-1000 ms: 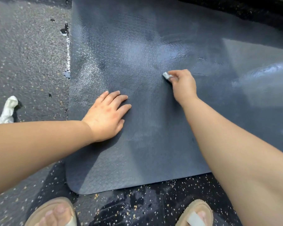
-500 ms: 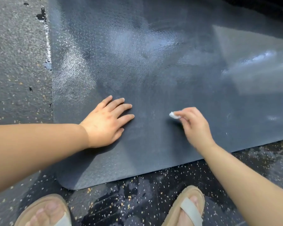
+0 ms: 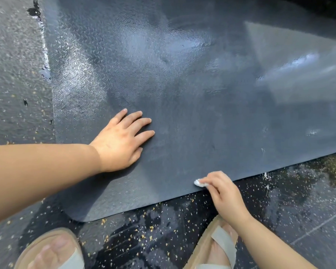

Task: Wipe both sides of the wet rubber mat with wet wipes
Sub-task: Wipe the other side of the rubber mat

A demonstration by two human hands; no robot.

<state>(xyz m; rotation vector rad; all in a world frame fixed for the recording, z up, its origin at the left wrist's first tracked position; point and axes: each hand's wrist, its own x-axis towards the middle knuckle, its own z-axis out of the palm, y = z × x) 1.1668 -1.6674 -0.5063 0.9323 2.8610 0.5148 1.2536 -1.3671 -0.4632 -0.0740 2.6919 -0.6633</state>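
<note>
Rubber mat (image 3: 202, 94) lies flat on speckled floor (image 3: 163, 239), near edge just ahead of the person's sandals (image 3: 52, 251). Far & right parts shine wet; the patch by the hands looks duller. Wet wipe (image 3: 200, 183), a small white wad, sits at that near edge, pinched btwn thumb & fingertips of R hand (image 3: 223, 193). L hand (image 3: 120, 140) lies spread, palm down, holding nothing, pressing the mat. Change: within approx 1 s R hand dragged the wipe from mid-mat to the edge; L hand stayed put. One pull stroke looks done; underside prob. still to do.
</note>
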